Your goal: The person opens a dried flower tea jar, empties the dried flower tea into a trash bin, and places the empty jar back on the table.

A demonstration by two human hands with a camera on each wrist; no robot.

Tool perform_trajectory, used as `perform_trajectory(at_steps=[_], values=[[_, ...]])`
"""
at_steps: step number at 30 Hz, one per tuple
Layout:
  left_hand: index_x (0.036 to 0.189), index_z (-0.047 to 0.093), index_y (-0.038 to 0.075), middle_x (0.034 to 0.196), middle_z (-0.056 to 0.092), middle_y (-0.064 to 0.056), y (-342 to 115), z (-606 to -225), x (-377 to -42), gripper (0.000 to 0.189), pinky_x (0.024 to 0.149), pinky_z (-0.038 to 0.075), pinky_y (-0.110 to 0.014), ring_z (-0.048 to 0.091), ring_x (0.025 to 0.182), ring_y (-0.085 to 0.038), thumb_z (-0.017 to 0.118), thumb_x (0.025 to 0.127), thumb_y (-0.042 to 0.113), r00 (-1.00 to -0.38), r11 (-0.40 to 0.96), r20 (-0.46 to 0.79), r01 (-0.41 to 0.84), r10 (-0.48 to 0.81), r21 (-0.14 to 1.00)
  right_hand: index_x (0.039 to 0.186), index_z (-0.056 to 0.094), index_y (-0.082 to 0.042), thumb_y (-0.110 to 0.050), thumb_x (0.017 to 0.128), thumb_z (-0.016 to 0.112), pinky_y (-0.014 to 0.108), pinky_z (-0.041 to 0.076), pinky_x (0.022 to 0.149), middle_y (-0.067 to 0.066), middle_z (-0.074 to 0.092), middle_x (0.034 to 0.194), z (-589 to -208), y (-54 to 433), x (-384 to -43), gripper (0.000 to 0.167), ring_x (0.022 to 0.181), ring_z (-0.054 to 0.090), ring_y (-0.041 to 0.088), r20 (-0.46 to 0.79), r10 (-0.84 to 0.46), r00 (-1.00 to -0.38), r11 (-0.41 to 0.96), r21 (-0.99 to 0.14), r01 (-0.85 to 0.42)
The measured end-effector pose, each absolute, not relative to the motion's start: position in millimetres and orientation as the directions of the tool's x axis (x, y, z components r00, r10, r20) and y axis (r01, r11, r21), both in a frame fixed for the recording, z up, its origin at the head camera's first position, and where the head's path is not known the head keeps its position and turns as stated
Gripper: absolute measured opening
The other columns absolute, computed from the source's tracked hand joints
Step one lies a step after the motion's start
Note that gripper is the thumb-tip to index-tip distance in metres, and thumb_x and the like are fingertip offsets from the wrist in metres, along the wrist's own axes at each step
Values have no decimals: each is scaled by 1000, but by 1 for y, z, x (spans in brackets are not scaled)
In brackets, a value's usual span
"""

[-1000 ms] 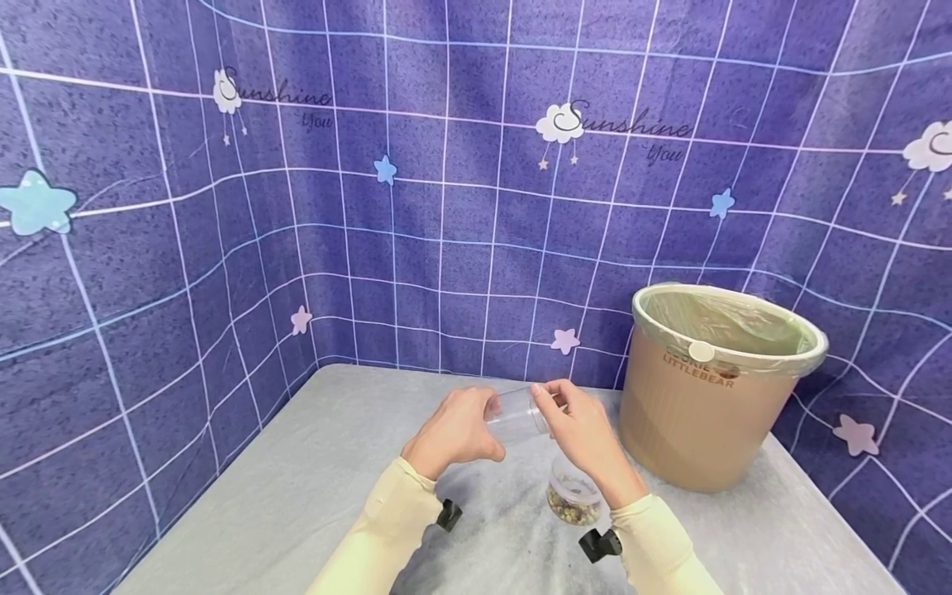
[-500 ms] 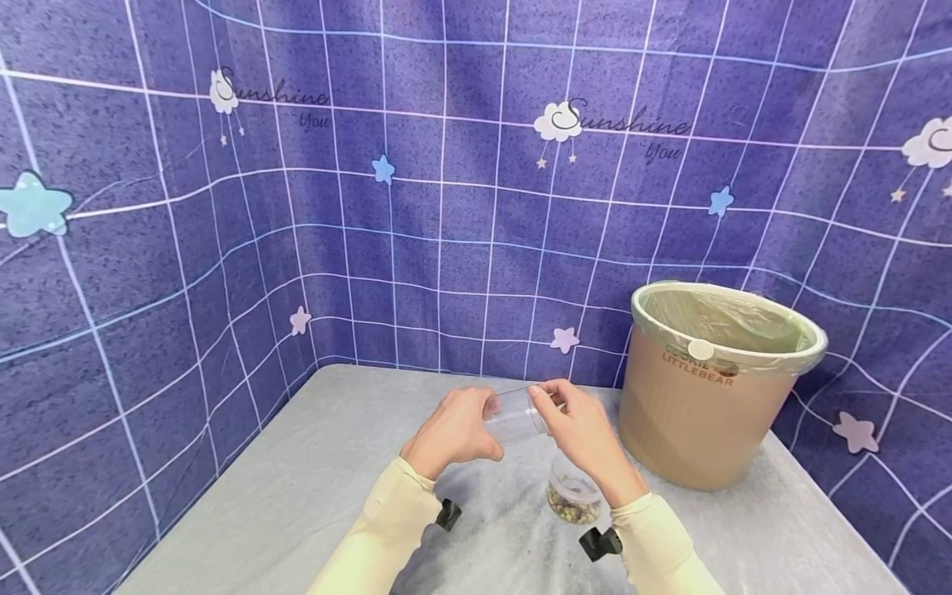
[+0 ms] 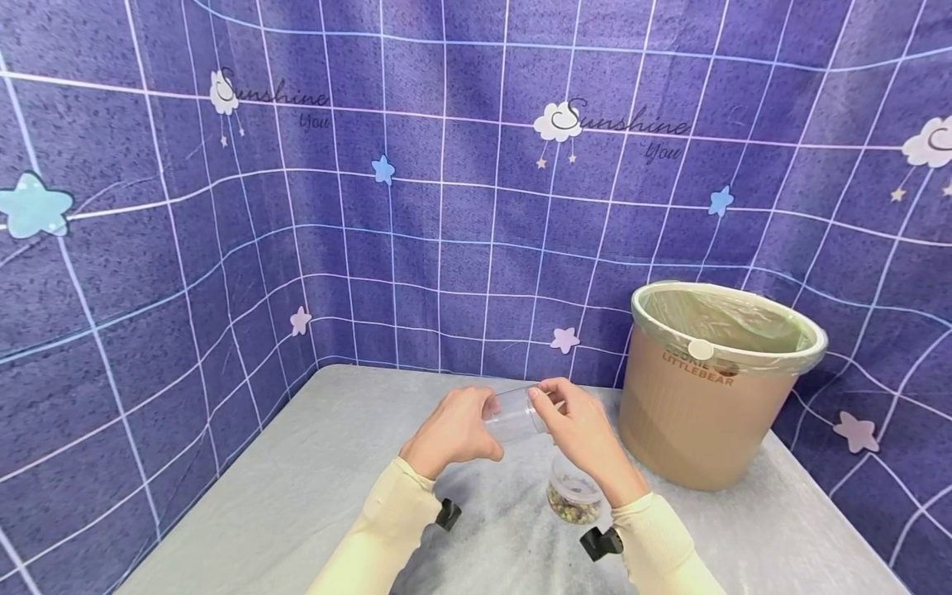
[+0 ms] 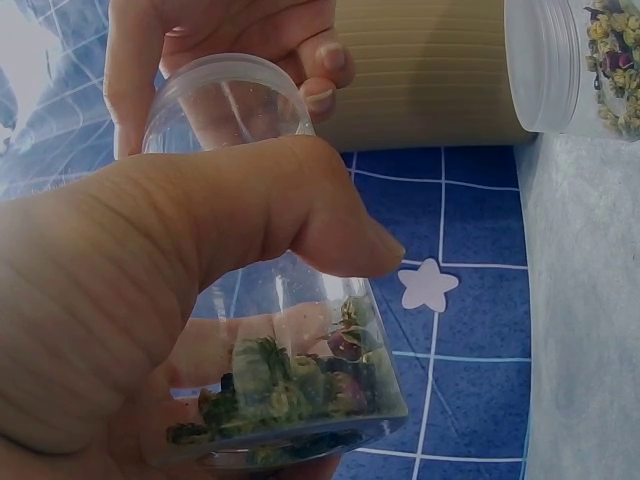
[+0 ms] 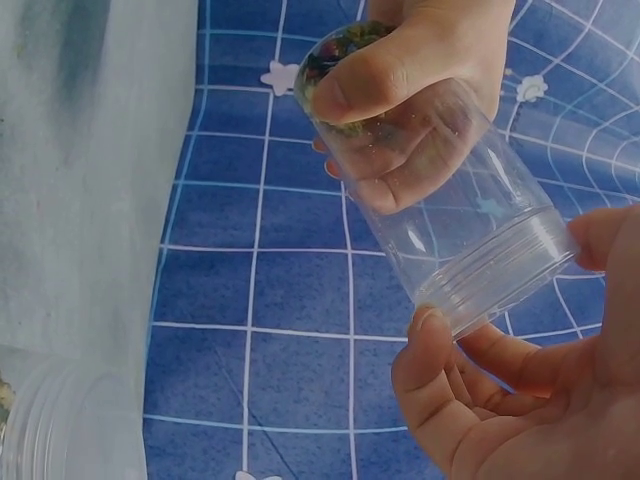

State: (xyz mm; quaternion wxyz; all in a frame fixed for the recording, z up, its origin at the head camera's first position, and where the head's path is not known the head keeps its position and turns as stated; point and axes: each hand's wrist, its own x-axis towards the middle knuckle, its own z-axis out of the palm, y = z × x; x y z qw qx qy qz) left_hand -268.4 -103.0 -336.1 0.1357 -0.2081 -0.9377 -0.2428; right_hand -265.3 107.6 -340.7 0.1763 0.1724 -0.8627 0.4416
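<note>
My left hand [image 3: 454, 430] grips a clear plastic jar [image 3: 511, 417] round its body, thumb across the near side. The jar lies tilted in the air, its base toward the left palm. Dried flower buds [image 4: 290, 390], greenish with some dark red, lie at that base end in the left wrist view. My right hand [image 3: 578, 426] pinches the ridged clear lid [image 5: 500, 265] at the jar's other end, thumb and fingers on opposite sides. Below the right hand on the table stands a second clear jar [image 3: 573, 497], with yellowish and dark dried flowers inside.
A tan bin [image 3: 702, 421] with a pale rim and a green liner bag stands at the back right of the grey table [image 3: 297, 479]. Behind and at the sides hangs a purple-blue gridded cloth [image 3: 461, 207] with stars and clouds.
</note>
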Motion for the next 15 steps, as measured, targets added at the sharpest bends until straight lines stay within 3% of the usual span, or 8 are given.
perform_trajectory(at_steps=[15], values=[[93, 66, 13, 83, 61, 4, -103, -336, -269, 45, 70, 49, -31, 57, 75, -15, 89, 55, 17, -879, 796, 351, 452, 321, 403, 119, 68, -17, -42, 102, 62, 32, 53, 69, 0, 72, 101, -340, 109, -265, 31, 77, 64, 10, 481, -161, -862, 578, -662, -477]])
